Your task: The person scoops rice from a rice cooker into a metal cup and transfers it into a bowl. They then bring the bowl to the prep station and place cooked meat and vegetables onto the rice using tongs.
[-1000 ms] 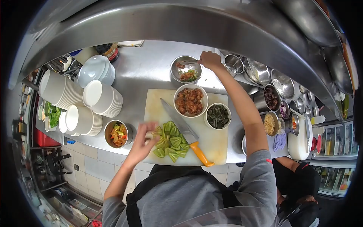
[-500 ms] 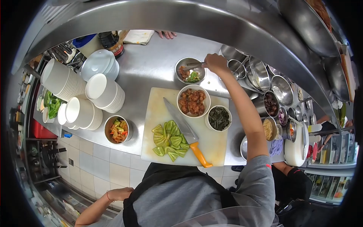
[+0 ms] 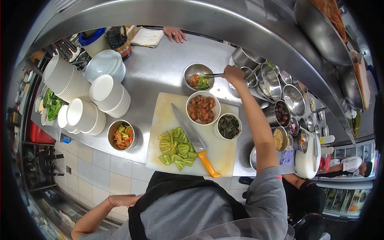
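Observation:
My right hand [image 3: 233, 75] is closed round the handle of a metal spoon [image 3: 214, 75], whose head is in a steel bowl [image 3: 189, 86] of chopped food. Down at my waist, my left hand [image 3: 125, 200] is away from the counter, its fingers hidden against my side. On the cutting board [image 3: 225, 163] lie cut green peppers [image 3: 176, 149] and a knife [image 3: 191, 134] with an orange handle. A white bowl of browned meat pieces [image 3: 202, 109] and a white cup of dark greens [image 3: 229, 126] stand on the board's right half.
Stacked white containers [image 3: 110, 96] and a steel pot of mixed vegetables [image 3: 123, 136] are on the left. Steel bowls [image 3: 294, 99] line the right. Another person's hand [image 3: 175, 34] rests at the counter's far edge, by a folded cloth [image 3: 147, 37]. People are at the right.
My left hand has left the peppers and dropped to my waist. The spoon in my right hand has moved within the steel bowl. Another person's hand has come into view at the far edge.

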`<state>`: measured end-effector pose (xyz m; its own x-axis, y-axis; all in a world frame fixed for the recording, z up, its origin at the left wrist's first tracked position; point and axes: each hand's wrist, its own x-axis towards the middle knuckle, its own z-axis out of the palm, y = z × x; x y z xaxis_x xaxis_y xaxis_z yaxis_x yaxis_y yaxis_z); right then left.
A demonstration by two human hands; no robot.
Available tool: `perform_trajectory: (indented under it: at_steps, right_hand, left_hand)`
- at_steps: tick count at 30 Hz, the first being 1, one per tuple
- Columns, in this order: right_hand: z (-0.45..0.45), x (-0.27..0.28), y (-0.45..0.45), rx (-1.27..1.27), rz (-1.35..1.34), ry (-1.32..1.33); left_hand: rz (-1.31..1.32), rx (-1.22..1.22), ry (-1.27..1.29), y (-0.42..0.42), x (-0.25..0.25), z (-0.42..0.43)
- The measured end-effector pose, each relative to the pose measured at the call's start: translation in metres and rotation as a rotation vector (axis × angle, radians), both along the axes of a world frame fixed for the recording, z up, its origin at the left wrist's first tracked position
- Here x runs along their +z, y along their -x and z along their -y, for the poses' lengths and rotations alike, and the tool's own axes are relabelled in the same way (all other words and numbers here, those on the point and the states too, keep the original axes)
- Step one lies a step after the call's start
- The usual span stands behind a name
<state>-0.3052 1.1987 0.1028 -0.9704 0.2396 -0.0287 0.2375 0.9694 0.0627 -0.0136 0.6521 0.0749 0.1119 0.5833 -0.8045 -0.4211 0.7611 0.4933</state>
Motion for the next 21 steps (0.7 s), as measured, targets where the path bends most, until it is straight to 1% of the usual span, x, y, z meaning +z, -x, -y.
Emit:
perform_trajectory:
  at_steps: [1,2,5,6,9,10,13,16,18,21]
  right_hand:
    - [-0.001,0.005,-0.002,-0.002,-0.013,0.017]
    - [-0.001,0.009,-0.006,0.014,-0.083,-0.002]
    - [0.005,0.032,-0.015,0.041,-0.155,-0.007]
    - [0.007,0.033,-0.017,0.080,-0.168,-0.003]
    - [0.013,0.016,-0.012,0.076,-0.116,-0.046]
    - [0.013,0.013,-0.011,0.099,-0.074,-0.068]
    - [0.019,0.006,-0.014,0.099,-0.040,-0.130]
    - [0.029,-0.018,-0.017,0.116,-0.053,-0.177]
    - [0.033,-0.033,-0.019,0.144,-0.105,-0.190]
    - [0.027,-0.031,-0.015,0.101,-0.104,-0.142]
  left_hand:
    - [0.049,0.079,0.096,0.011,0.014,-0.004]
    - [0.097,0.158,0.193,0.021,0.023,-0.006]
    - [-0.058,0.298,0.216,0.032,0.030,-0.008]
    - [-0.184,0.312,0.208,0.029,0.023,-0.008]
    - [-0.398,0.225,0.158,0.026,0.008,-0.019]
    - [-0.402,0.279,0.153,0.026,0.011,-0.026]
    - [-0.647,0.284,-0.003,0.026,0.000,-0.034]
    - [-0.742,0.334,-0.035,0.027,0.005,-0.045]
    - [-0.722,0.347,-0.065,0.026,0.006,-0.051]
    - [-0.717,0.365,-0.096,0.024,0.010,-0.052]
